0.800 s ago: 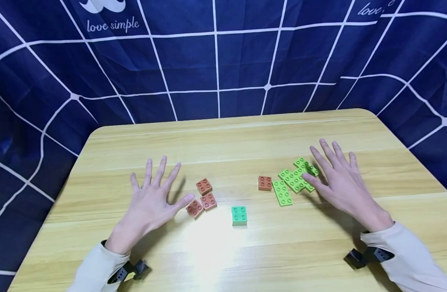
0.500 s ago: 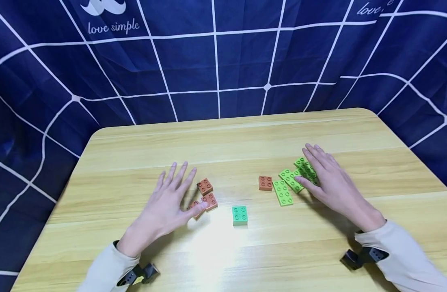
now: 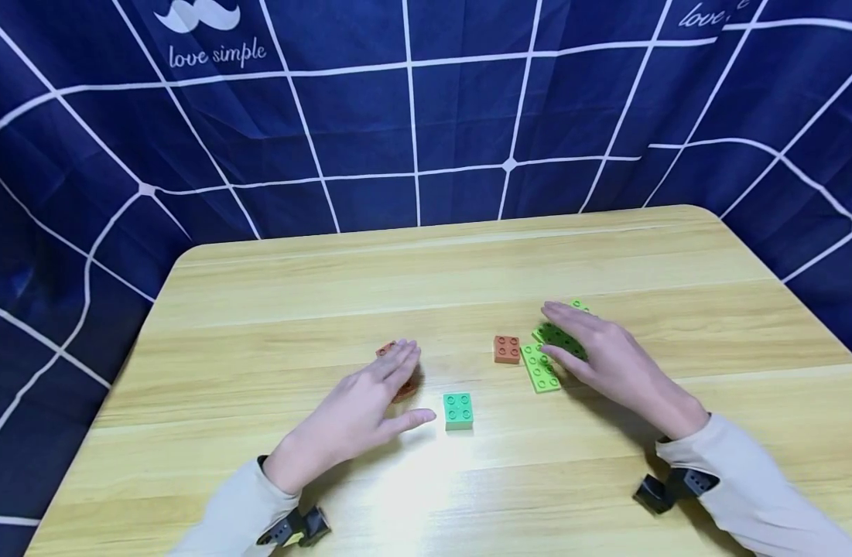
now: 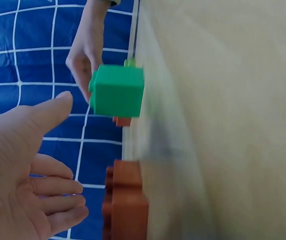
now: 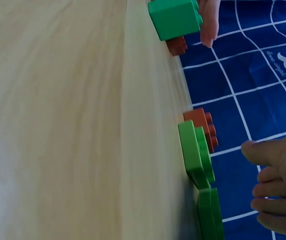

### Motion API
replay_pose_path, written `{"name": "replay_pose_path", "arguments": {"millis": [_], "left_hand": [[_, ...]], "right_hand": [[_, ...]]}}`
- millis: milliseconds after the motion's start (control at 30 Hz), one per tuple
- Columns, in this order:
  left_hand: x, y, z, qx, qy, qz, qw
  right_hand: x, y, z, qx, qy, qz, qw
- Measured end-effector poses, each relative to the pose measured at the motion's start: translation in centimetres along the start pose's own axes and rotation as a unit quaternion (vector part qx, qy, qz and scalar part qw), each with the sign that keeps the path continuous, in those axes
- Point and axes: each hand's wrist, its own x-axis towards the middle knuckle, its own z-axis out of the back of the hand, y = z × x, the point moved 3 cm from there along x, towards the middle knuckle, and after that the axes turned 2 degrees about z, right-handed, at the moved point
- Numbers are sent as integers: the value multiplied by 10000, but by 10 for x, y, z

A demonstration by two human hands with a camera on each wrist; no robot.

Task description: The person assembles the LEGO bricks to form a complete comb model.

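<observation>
My left hand (image 3: 352, 410) hovers over a cluster of reddish-brown building bricks (image 3: 405, 392), hiding most of them. Its fingers are extended, thumb apart, and the left wrist view shows those bricks (image 4: 129, 210) clear of the palm. Just right of the thumb sits a green brick (image 3: 458, 411). My right hand (image 3: 621, 371) is held above several lime-green bricks (image 3: 580, 305), covering part of them, with fingers together and nothing gripped. A lime-green brick (image 3: 540, 371) lies by its thumb, beside a single reddish-brown brick (image 3: 506, 350).
The bricks lie on a light wooden table (image 3: 314, 286) with rounded far corners. A dark blue curtain (image 3: 370, 131) with white grid lines hangs behind it and at both sides. Black wrist cameras (image 3: 655, 495) sit at the sleeve cuffs.
The left hand has moved right, from beside the reddish-brown bricks to over them, and its spread fingers have come together. The right hand has moved left and its fingers have closed up too.
</observation>
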Motion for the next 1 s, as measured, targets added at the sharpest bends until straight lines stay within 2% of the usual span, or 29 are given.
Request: {"name": "replay_pose_path", "arguments": {"millis": [100, 267, 367, 533, 767, 1000], "left_hand": [[3, -6, -5, -98, 75, -254, 9996], [8, -15, -11, -196, -31, -561, 9982], [11, -20, -14, -240, 45, -611, 9978], [16, -26, -16, -240, 126, -676, 9973], [18, -28, -17, -295, -178, -676, 9971], [19, -28, -21, -519, -284, -677, 9959]], "right_hand": [[2, 2, -5, 26, 88, 83, 9999], [6, 7, -11, 82, 115, 343, 9993], [9, 11, -14, 125, 120, 496, 9986], [13, 16, -18, 221, 289, 493, 9981], [18, 22, -22, 341, 469, 400, 9975], [22, 24, -27, 184, 547, 345, 9977]]}}
